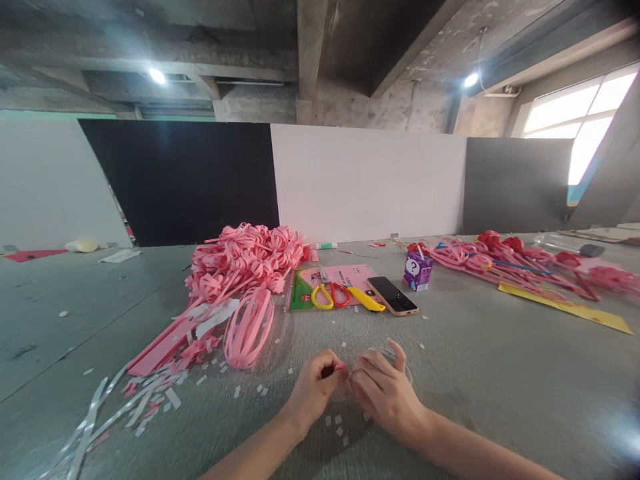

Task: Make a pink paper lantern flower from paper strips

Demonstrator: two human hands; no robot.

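At the lower center, over a gray table (510,380), the left hand (314,387) pinches what looks like a small pink piece (342,367). The right hand (389,395) is beside it, 1 finger raised, the others curled; whether they grip anything cannot be told. A wire coil (410,375) lies behind. Right of center, 1 purple drink carton (418,270), contents hidden, stands near a phone (393,296).

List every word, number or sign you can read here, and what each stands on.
"?" on the purple carton.
Other print on the carton: too small to read.
Print on the pink and green booklet: too small and blurred.
Any print on the tube: too small.
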